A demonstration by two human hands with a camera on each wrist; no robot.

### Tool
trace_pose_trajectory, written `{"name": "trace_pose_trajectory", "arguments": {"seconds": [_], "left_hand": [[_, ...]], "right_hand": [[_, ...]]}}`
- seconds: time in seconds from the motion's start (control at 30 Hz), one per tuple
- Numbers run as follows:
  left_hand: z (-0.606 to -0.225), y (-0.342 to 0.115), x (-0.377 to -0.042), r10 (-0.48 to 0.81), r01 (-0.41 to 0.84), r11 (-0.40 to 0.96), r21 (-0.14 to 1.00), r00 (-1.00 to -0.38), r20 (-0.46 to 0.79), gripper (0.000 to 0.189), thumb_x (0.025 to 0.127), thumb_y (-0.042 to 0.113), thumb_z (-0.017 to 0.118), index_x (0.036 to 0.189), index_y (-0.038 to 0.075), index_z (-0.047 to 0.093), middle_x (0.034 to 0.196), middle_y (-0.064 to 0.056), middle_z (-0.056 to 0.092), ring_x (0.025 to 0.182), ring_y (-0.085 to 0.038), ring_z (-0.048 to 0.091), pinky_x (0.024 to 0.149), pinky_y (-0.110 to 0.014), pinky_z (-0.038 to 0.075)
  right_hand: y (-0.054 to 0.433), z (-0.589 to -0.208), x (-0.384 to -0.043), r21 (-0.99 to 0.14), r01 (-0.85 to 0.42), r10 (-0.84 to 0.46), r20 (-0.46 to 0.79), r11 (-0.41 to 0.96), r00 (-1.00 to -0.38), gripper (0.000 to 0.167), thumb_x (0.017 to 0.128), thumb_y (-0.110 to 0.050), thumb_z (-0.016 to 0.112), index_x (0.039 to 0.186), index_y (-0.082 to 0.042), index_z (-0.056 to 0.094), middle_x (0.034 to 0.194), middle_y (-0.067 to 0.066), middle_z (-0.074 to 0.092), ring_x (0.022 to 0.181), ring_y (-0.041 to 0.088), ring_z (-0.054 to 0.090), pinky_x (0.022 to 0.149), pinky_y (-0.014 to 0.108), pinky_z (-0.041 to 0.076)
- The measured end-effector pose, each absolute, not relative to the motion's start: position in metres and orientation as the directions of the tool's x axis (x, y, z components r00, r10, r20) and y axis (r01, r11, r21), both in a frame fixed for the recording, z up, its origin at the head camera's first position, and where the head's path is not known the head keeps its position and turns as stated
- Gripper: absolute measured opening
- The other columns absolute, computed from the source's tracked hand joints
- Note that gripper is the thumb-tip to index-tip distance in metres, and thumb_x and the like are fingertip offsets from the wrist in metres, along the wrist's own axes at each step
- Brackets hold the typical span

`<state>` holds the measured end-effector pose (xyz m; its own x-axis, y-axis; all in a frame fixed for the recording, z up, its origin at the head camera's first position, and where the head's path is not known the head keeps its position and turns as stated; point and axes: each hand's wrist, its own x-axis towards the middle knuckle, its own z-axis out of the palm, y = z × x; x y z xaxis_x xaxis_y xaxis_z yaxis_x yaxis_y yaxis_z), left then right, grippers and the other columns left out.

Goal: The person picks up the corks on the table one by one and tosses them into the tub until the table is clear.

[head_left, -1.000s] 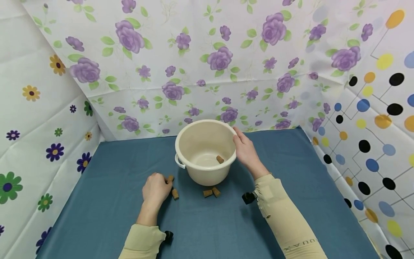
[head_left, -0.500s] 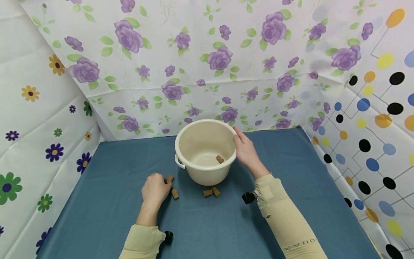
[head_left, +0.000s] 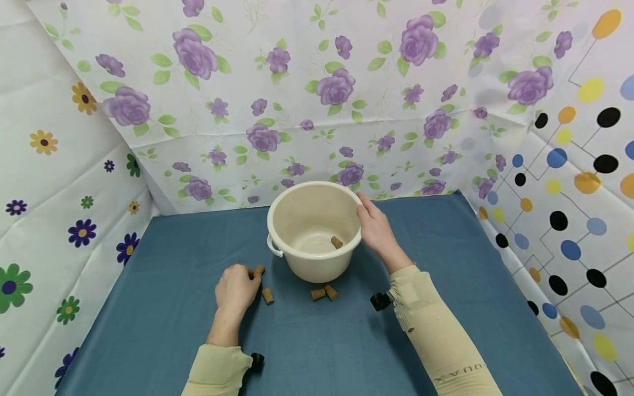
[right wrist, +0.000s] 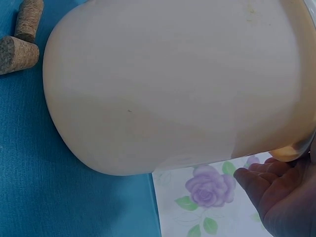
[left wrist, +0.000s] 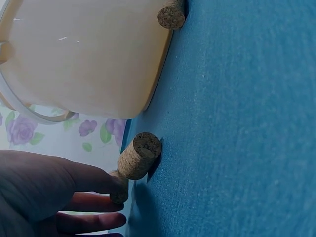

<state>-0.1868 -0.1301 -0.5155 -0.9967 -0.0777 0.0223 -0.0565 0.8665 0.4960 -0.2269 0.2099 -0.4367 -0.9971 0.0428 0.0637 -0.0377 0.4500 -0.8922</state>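
My left hand pinches a brown cork between thumb and fingers, low over the blue cloth to the left of the bucket. Another cork lies on the cloth just beside those fingertips. A cream plastic bucket stands upright in the middle, its white handle hanging on the left side. With my right hand I hold the bucket's rim on its right side, thumb at the inner edge. Inside, one cork lies on the bucket's floor.
Two corks, a left one and a right one, lie together in front of the bucket. Blue cloth covers the table. A floral sheet hangs behind, with patterned sheets at both sides.
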Motion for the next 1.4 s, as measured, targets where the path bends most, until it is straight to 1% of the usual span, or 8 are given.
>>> {"name": "trace_pose_trajectory", "arguments": {"seconds": [0.23, 0.4, 0.63, 0.77, 0.9, 1.0, 1.23, 1.4], "left_hand": [[-0.511, -0.132, -0.184, -0.093, -0.055, 0.863, 0.502, -0.994, 0.052, 0.022, 0.099, 0.020, 0.075, 0.109, 0.002, 0.085, 0.104, -0.020, 0.078, 0.068, -0.026, 0.069, 0.061, -0.047, 0.059], [-0.506, -0.132, -0.182, -0.092, -0.022, 0.850, 0.526, -0.990, 0.107, 0.024, 0.098, 0.019, 0.076, 0.112, 0.001, 0.084, 0.109, -0.023, 0.078, 0.067, -0.024, 0.069, 0.060, -0.045, 0.058], [-0.498, -0.134, -0.179, -0.087, 0.020, 0.826, 0.564, -0.983, 0.162, 0.023, 0.097, 0.016, 0.076, 0.111, -0.001, 0.083, 0.111, -0.026, 0.077, 0.050, -0.015, 0.055, 0.046, -0.033, 0.044], [-0.491, -0.133, -0.175, -0.082, 0.041, 0.823, 0.567, -0.979, 0.189, 0.023, 0.097, 0.016, 0.076, 0.111, -0.002, 0.083, 0.114, -0.026, 0.076, 0.049, -0.015, 0.054, 0.048, -0.034, 0.045], [-0.483, -0.133, -0.171, -0.082, 0.058, 0.825, 0.563, -0.972, 0.221, 0.024, 0.098, 0.017, 0.076, 0.111, -0.001, 0.082, 0.116, -0.025, 0.076, 0.063, -0.024, 0.068, 0.062, -0.045, 0.058], [-0.477, -0.132, -0.168, -0.088, 0.067, 0.817, 0.573, -0.967, 0.238, 0.024, 0.099, 0.018, 0.076, 0.112, -0.001, 0.082, 0.116, -0.025, 0.076, 0.080, -0.034, 0.075, 0.073, -0.053, 0.062], [-0.463, -0.133, -0.162, -0.076, 0.113, 0.800, 0.589, -0.955, 0.286, 0.024, 0.099, 0.018, 0.076, 0.113, -0.001, 0.082, 0.115, -0.024, 0.077, 0.105, -0.042, 0.073, 0.087, -0.060, 0.059], [-0.452, -0.132, -0.157, -0.073, 0.147, 0.784, 0.603, -0.943, 0.326, 0.023, 0.098, 0.017, 0.078, 0.111, -0.001, 0.082, 0.115, -0.023, 0.077, 0.107, -0.043, 0.072, 0.088, -0.061, 0.059]], "right_hand": [[0.210, -0.436, -0.227, -0.895, -0.041, 0.042, 0.067, 0.445, -0.997, 0.057, 0.118, -0.037, 0.031, 0.172, -0.017, 0.028, 0.174, 0.011, 0.029, 0.158, 0.034, 0.031, 0.126, 0.056, 0.029], [0.209, -0.436, -0.227, -0.899, -0.047, 0.042, 0.073, 0.434, -0.996, 0.057, 0.118, -0.036, 0.032, 0.171, -0.016, 0.029, 0.174, 0.011, 0.030, 0.158, 0.034, 0.031, 0.127, 0.055, 0.028], [0.210, -0.436, -0.227, -0.903, -0.038, 0.039, 0.061, 0.427, -0.997, 0.057, 0.118, -0.037, 0.032, 0.172, -0.017, 0.028, 0.174, 0.010, 0.029, 0.159, 0.034, 0.030, 0.127, 0.055, 0.028], [0.210, -0.437, -0.227, -0.905, -0.033, 0.040, 0.056, 0.424, -0.998, 0.058, 0.118, -0.038, 0.032, 0.172, -0.018, 0.028, 0.175, 0.010, 0.029, 0.159, 0.033, 0.030, 0.126, 0.055, 0.028], [0.210, -0.438, -0.227, -0.906, -0.034, 0.038, 0.056, 0.422, -0.998, 0.058, 0.118, -0.039, 0.032, 0.172, -0.018, 0.028, 0.174, 0.010, 0.029, 0.158, 0.033, 0.031, 0.126, 0.055, 0.029], [0.210, -0.438, -0.227, -0.904, -0.041, 0.036, 0.062, 0.425, -0.997, 0.058, 0.118, -0.038, 0.032, 0.171, -0.017, 0.029, 0.174, 0.010, 0.030, 0.158, 0.034, 0.031, 0.126, 0.055, 0.029], [0.210, -0.438, -0.227, -0.904, -0.042, 0.035, 0.063, 0.424, -0.997, 0.058, 0.118, -0.038, 0.032, 0.172, -0.017, 0.028, 0.174, 0.010, 0.029, 0.158, 0.033, 0.031, 0.126, 0.055, 0.028], [0.210, -0.437, -0.227, -0.905, -0.040, 0.038, 0.062, 0.424, -0.997, 0.058, 0.118, -0.038, 0.032, 0.172, -0.017, 0.028, 0.174, 0.010, 0.030, 0.158, 0.033, 0.031, 0.127, 0.054, 0.028]]}}
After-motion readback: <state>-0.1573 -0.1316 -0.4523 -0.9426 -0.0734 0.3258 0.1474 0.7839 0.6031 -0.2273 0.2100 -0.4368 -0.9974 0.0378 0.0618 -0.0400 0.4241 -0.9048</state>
